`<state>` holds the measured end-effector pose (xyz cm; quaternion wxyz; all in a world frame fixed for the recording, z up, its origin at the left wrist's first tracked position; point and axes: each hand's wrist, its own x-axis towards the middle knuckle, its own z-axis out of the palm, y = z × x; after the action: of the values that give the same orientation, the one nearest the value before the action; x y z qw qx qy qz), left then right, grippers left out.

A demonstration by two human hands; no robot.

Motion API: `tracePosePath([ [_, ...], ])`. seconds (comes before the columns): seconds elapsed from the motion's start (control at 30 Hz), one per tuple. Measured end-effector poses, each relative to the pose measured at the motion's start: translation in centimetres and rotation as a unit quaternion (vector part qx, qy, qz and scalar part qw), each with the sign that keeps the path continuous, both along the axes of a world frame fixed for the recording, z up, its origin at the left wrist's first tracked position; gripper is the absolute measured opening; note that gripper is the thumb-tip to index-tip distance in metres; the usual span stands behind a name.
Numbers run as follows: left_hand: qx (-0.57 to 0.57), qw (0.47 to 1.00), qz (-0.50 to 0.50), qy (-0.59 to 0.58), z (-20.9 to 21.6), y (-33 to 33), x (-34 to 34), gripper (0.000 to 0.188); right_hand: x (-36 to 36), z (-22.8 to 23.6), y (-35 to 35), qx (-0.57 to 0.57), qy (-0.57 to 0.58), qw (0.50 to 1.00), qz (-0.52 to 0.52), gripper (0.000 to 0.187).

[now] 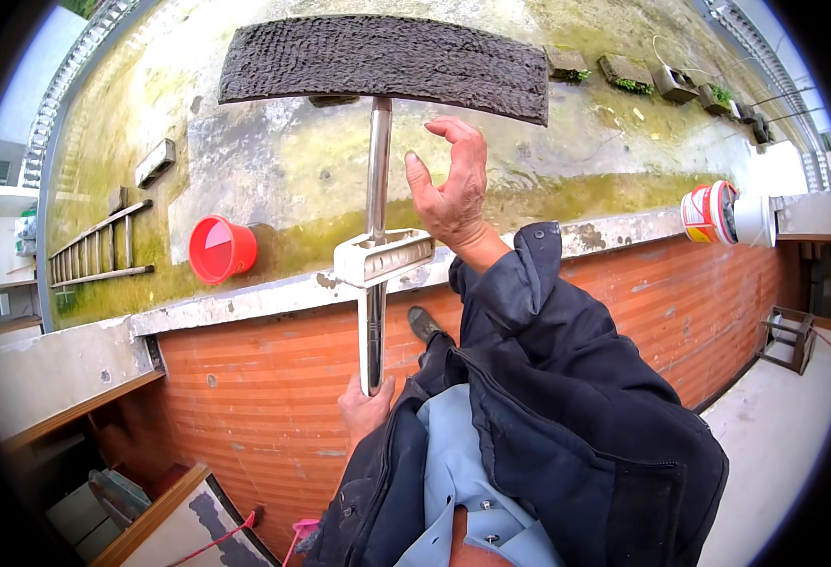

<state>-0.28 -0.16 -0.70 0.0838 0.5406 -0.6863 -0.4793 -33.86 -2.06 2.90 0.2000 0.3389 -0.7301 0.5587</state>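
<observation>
A flat mop is held up in front of me, its wide dark grey pad (387,61) at the top and its wet-looking ribbed face toward me. From the pad a shiny metal pole (377,170) runs down through a white plastic wringer sleeve (384,259). My left hand (366,408) is closed around the pole's lower end. Just below the pad and right of the pole, my right hand (453,189) is raised with thumb and fingers apart, touching nothing. Both arms wear dark jacket sleeves.
A red bucket (222,249) stands on the mossy concrete beyond a low ledge (274,298). Left of it lies a ladder (103,246). White buckets (718,213) sit at the ledge's right. Red tiles (245,378) cover the floor, with a small stool (788,340) at right.
</observation>
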Motion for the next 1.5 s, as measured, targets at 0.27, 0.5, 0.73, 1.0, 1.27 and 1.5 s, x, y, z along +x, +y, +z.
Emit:
tracePosePath([
  [0.27,-0.059,0.995,-0.023,-0.072,0.1,-0.1,0.5,0.035,0.3,1.5,-5.1,-0.156,-0.690,0.677,0.203,0.033],
  [0.5,0.030,0.993,-0.112,-0.036,-0.2,-1.8,1.5,0.056,0.4,0.6,-6.1,-0.156,-0.724,0.659,0.130,0.034],
  [0.73,0.124,0.987,-0.106,0.009,0.5,-2.2,1.8,0.064,1.0,1.2,-6.0,-0.154,-0.724,0.654,0.155,0.037],
  [1.0,0.144,0.984,-0.101,0.013,0.8,-2.0,2.0,0.060,1.2,0.5,-4.8,-0.148,-0.703,0.659,0.220,0.034],
  [1.27,0.118,0.986,-0.121,-0.014,-0.4,-1.9,3.5,0.045,-0.7,-0.3,-0.9,-0.160,-0.594,0.768,0.176,0.056],
  [1.5,0.123,0.987,-0.097,-0.020,0.1,-1.4,3.3,0.041,-3.9,2.5,-0.1,-0.318,-0.507,0.790,0.132,0.047],
])
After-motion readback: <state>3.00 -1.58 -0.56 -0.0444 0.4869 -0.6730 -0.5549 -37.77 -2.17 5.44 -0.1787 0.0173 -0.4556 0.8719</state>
